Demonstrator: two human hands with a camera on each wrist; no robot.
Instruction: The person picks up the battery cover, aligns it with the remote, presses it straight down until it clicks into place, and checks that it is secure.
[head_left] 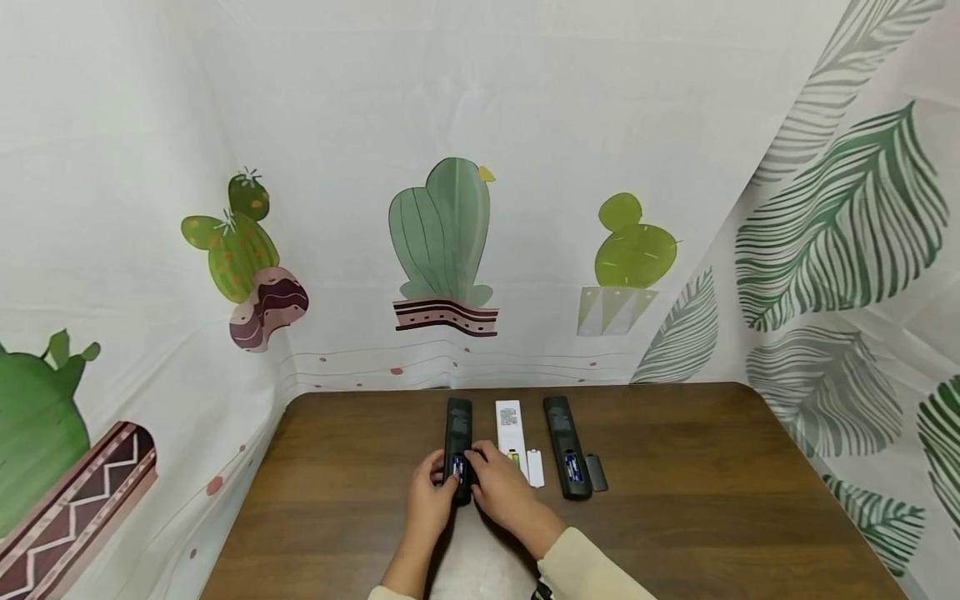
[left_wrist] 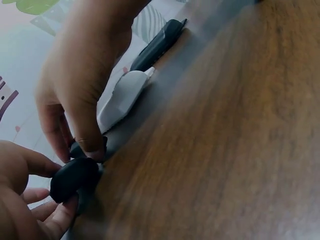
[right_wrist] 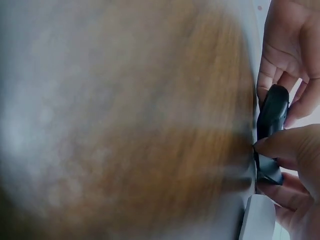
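White cloth [head_left: 337, 100] printed with cacti and leaves hangs behind a brown wooden table [head_left: 675, 517] in the head view. At the table's middle, the left black remote [head_left: 459, 421] lies lengthwise, its battery compartment uncovered and batteries [head_left: 458, 465] showing inside. Its lower half sits between two hands: the left hand [head_left: 431, 498] grasps it from the left, thumb near the compartment, while the right hand [head_left: 506, 490] touches it from the right with bent fingers. Just beside the right hand lies a white remote [head_left: 510, 419], also uncovered, with a white cover [head_left: 536, 468] at its right. Further right is another black remote [head_left: 560, 423], blue batteries [head_left: 574, 467] visible, and a dark cover [head_left: 596, 472] against its right side. From the left wrist, the left thumb and fingers grip the near black remote's end; beyond it, the right thumb and a finger pinch a small dark piece [left_wrist: 76, 151], partly hidden. From the right wrist, that piece appears tilted between the right thumb and fingers, close to the gripped remote, with the white remote below.
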